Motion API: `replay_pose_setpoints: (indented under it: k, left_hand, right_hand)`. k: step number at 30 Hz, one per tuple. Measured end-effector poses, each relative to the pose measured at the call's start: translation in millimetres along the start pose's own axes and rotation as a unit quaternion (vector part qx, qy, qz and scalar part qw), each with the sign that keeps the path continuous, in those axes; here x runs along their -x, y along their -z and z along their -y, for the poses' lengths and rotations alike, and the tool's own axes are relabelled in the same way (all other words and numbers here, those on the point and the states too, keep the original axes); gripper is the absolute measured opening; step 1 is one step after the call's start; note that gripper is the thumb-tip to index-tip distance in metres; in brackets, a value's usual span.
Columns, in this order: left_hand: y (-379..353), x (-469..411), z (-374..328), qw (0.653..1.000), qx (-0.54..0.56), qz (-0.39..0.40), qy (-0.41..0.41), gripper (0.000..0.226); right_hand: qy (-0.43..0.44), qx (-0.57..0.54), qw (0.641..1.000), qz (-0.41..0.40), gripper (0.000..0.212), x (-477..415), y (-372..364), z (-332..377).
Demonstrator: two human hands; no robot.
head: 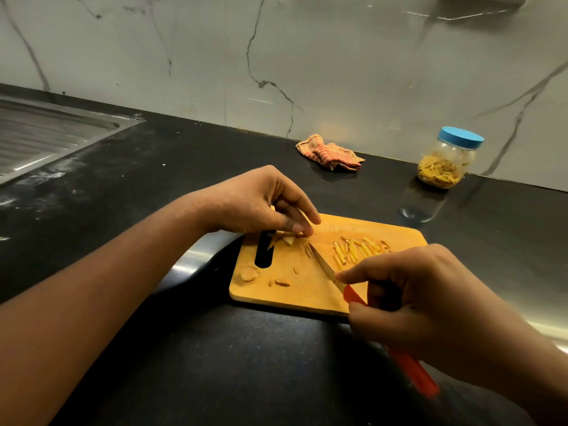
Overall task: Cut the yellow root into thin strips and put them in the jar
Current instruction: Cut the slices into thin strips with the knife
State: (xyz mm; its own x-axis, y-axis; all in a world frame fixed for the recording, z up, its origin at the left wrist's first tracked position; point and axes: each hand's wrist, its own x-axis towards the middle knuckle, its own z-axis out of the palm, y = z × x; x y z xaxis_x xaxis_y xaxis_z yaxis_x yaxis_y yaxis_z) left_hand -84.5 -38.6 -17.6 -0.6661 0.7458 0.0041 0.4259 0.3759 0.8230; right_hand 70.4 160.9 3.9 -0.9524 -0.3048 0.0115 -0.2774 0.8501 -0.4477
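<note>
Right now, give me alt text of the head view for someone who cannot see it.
On a yellow wooden cutting board, the right hand holds a red-handled knife while the left hand pinches a yellow root piece; cut yellow strips lie alongside. A blue-lidded clear plastic jar stands behind.

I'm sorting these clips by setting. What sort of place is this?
A kitchen, probably a home one: a steel sink is set into the dark countertop, a wooden cutting board with cut yellow strips lies on it, and a marble-look backsplash runs behind.
</note>
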Motion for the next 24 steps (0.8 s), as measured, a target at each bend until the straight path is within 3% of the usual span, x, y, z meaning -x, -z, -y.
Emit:
replay_pose_setpoints:
  k: [8, 13, 20, 24]
  left_hand:
    - [4, 0, 7, 0.999, -0.028, -0.034, -0.004, 0.028]
    - [14, 2, 10, 0.999, -0.03, -0.042, 0.0, 0.03]
    - [35, 15, 6, 0.998, -0.053, 0.015, 0.009, 0.043]
    - [32, 16, 6, 0.994, -0.086, 0.057, 0.026, 0.037]
  right_hand:
    - [0.044, -0.04, 0.997, 0.041, 0.026, 6, -2, 9]
    - [0.033, -0.05, 0.998, 0.03, 0.03, 6, 2, 9]
    - [0.045, -0.059, 0.996, 0.049, 0.027, 7, -1, 10]
    - [0.047, -0.074, 0.994, 0.062, 0.028, 9, 3, 14]
